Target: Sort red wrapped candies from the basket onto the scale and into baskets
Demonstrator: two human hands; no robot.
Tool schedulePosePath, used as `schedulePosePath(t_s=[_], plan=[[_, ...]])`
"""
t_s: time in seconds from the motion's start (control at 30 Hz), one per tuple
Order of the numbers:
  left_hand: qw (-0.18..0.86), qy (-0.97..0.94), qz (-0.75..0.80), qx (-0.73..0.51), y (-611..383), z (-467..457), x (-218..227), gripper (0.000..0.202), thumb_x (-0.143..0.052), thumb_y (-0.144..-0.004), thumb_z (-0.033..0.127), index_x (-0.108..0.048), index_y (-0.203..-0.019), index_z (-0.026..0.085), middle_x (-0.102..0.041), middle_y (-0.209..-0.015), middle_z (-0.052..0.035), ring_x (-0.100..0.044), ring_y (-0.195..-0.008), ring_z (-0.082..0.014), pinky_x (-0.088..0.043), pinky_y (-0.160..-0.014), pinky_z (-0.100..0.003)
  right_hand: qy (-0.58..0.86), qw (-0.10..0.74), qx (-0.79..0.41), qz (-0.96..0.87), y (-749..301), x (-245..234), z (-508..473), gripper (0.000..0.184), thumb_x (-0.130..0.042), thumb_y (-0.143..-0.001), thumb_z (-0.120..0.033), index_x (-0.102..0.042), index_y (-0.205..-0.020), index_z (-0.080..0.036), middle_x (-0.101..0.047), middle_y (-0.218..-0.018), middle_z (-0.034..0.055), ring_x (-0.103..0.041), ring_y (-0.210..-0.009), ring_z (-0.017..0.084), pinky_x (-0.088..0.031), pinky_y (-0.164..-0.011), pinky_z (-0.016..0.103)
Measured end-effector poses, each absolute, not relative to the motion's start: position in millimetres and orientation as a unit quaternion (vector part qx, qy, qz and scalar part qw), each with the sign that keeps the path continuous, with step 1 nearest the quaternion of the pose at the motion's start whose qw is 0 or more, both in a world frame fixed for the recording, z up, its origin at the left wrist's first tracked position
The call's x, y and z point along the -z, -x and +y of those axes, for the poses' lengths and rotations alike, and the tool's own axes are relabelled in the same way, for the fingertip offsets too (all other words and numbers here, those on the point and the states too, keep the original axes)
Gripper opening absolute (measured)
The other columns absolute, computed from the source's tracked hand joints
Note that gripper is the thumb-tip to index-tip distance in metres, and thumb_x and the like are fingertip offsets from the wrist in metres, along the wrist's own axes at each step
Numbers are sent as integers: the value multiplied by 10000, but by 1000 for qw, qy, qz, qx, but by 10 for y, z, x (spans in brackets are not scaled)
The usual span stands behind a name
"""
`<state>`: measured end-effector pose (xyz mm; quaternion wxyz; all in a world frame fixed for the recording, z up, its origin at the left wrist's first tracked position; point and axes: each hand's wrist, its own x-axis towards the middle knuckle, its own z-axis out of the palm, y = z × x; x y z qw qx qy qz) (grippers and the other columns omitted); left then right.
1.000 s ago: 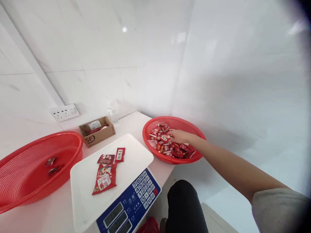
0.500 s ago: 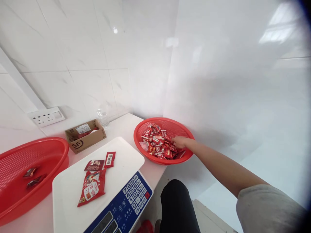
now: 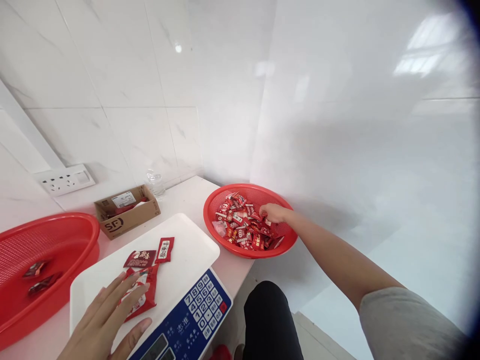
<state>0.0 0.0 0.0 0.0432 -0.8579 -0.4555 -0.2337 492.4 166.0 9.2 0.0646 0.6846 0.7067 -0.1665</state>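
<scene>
My right hand [image 3: 275, 213] reaches into the red basket [image 3: 225, 239] at the counter's right end, its fingers curled among the red candy wrappers [image 3: 242, 225]; what they pinch is hidden. My left hand [image 3: 107, 320] lies with its fingers spread over the white scale tray [image 3: 187, 245], its fingertips on the large red snack packet [image 3: 148, 295]. Two smaller red packets [image 3: 152, 253] lie on the tray just beyond it.
The scale's blue keypad [image 3: 200, 307] faces me. A second red basket [image 3: 48, 235] on the left holds two wrapped pieces. A small cardboard box [image 3: 127, 211], a clear bottle [image 3: 154, 182] and a wall socket strip [image 3: 63, 179] sit behind. My dark-clothed knee [image 3: 270, 320] is below the counter edge.
My left hand has come into view from below and landed on the large packet on the scale tray. My right hand has shifted slightly back inside the candy basket.
</scene>
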Motion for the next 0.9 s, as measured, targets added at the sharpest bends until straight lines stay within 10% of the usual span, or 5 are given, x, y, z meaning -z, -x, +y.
schedulePosePath(t_s=[0.9], plan=[[36,808,-569,148,-31,129,252,437,-385,-877,428,-509,-1272,286,-373,-1446,-59,-257,-1352,-313,-300,-1032,-561,-677,102,178,707,-4657,-44,1646,333,-542,-874,-329,-530,-1170,-177,-559,-1173,78,-573,-990,201,-486,-836,419]])
